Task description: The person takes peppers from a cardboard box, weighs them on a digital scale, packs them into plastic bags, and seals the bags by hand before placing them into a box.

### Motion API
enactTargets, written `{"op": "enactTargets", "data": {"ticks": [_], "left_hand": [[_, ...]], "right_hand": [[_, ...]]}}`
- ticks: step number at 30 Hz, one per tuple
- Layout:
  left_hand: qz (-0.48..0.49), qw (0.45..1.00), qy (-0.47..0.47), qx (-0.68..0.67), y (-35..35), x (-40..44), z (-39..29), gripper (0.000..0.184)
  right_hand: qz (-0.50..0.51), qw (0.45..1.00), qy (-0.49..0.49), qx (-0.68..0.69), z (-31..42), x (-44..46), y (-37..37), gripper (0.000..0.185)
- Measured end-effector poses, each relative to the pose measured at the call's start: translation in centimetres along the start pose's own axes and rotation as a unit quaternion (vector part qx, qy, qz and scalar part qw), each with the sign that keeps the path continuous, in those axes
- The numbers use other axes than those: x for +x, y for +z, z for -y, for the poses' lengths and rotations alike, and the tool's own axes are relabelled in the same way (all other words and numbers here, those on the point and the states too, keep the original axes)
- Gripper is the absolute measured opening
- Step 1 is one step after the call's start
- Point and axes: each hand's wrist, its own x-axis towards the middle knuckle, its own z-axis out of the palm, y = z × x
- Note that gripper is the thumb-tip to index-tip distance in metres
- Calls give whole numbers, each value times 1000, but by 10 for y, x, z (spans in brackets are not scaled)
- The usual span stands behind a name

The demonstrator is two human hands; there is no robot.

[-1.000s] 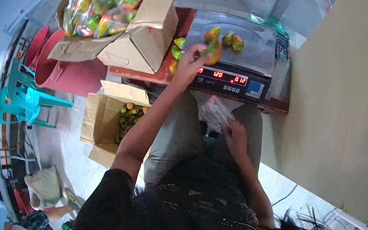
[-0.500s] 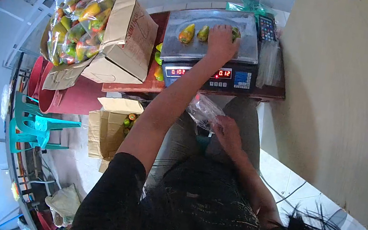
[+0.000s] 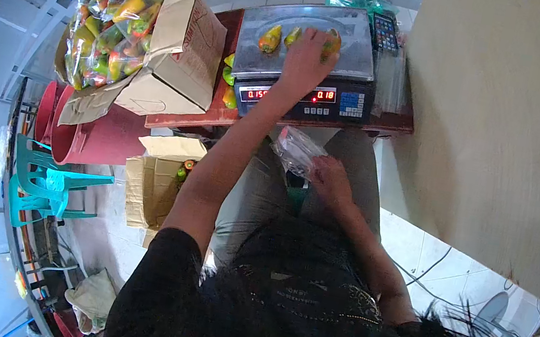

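Note:
Over the metal pan of the digital scale (image 3: 252, 64), my left hand (image 3: 309, 60) is closed around the side of a bell pepper (image 3: 333, 41). Its fingers partly cover the things beneath them. Two more peppers lie on the pan to the left: a yellow-orange one (image 3: 270, 39) and a greenish one (image 3: 293, 35) close to my fingers. Red digits glow on the scale's front, partly blocked by my forearm. Down at my lap, my right hand (image 3: 331, 179) grips a clear plastic bag (image 3: 297, 150).
A cardboard box (image 3: 194, 47) packed with bagged peppers stands left of the scale. Several loose peppers (image 3: 230, 82) sit between them. Below is an open carton (image 3: 149, 190) near red tubs (image 3: 105, 143) and teal chairs (image 3: 51, 180). A pale panel (image 3: 499, 137) rises at right.
My left hand and the pepper at its side have shifted slightly left on the pan. The scale's red digits have gone up. My right hand still holds the plastic bag.

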Motion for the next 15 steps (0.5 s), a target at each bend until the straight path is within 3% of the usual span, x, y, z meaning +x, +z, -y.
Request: {"op": "enactTargets", "data": {"ticks": [1,3,5,11,15], "left_hand": [[6,997,4,-77,-11,-17,-3,34],[112,980,-82,-142,-41,-66,-23,36],[166,982,-61,-65,-55,-118,-26,41],[190,971,-131,63,-57,-192,-16,42],[151,963,-220,-30,-38,-215,-4,40]], "right_hand": [[8,1000,-15,-24,-5,-1,5,24],[19,997,-36,-69,-3,0,6,26],[31,992,-47,-110,7,-1,2,28],[-22,985,-91,-148,16,-2,4,31],[30,982,-78,-168,13,-2,3,27]]}}
